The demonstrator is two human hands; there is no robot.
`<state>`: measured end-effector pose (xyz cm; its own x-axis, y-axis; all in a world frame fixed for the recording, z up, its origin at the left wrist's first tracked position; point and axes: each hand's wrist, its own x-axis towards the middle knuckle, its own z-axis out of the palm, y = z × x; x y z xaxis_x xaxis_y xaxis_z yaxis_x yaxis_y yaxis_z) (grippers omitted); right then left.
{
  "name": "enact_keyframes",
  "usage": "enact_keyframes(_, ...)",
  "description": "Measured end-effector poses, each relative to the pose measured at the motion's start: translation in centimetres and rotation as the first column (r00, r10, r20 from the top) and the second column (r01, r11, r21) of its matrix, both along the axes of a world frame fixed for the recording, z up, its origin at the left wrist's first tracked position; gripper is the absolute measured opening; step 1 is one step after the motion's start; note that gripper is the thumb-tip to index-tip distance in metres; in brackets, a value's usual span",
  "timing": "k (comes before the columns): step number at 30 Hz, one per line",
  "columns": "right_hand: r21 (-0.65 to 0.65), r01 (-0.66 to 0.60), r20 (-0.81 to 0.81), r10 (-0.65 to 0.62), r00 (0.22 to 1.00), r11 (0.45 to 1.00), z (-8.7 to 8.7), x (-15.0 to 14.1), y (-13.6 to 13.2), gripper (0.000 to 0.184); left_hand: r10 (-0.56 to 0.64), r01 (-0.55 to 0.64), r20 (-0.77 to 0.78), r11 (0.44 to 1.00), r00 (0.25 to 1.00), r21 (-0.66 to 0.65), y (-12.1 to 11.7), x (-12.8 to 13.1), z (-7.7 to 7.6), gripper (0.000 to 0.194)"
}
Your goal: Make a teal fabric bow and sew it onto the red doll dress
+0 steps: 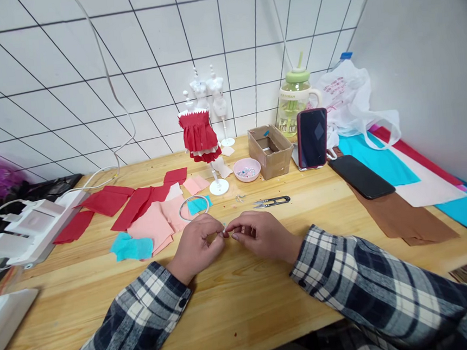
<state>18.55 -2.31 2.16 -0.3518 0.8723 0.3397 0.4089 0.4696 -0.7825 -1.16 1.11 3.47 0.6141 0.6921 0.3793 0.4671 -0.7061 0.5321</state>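
My left hand [198, 244] and my right hand [264, 234] meet over the middle of the wooden table, fingertips nearly touching. Both pinch at something tiny and pale between them, too small to name. Just beyond the right hand lie black thread snips [272, 201]. A pink dish [247, 170] of small beads or sequins stands farther back. Behind the left hand are a ring-shaped hoop [194, 208] and a blue crepe-like scrap [200, 204]. A small white dress form [218, 186] wears a red ruffled dress [200, 136].
Red pieces [138, 208], pink pieces [150, 226] and a blue piece [131, 246] spread at left beside a white power strip [52, 226]. Toward the back right are a cardboard box [271, 152], a propped phone [312, 138], a bottle [293, 104] and a black phone [362, 175] on brown sheets [404, 217].
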Motion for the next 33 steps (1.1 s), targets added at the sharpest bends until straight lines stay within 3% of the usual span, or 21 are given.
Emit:
enact_keyframes(7, -0.021, 0.073, -0.034, -0.074, 0.997, 0.997, -0.41, 0.12, 0.36, 0.025, 0.022, -0.023, -0.011, 0.999, 1.000, -0.038, -0.03, 0.01, -0.12, 0.019)
enact_keyframes(17, 0.026, 0.001, 0.001, -0.001, 1.000, 1.000, -0.06, 0.22, 0.14, 0.025, 0.082, -0.082, -0.010, 0.997, 0.997, -0.016, -0.06, 0.36, 0.04, 0.022)
enact_keyframes(25, 0.104, -0.062, 0.071, 0.055, 0.996, 0.993, -0.21, 0.30, -0.19, 0.028, 0.061, -0.061, -0.006, 0.998, 0.998, -0.034, 0.09, 0.26, 0.06, 0.022)
enact_keyframes(33, 0.101, -0.028, 0.080, 0.020, 0.997, 0.995, 0.12, 0.20, -0.34, 0.025, 0.045, -0.045, -0.001, 0.997, 0.999, -0.059, -0.09, 0.23, 0.36, 0.023)
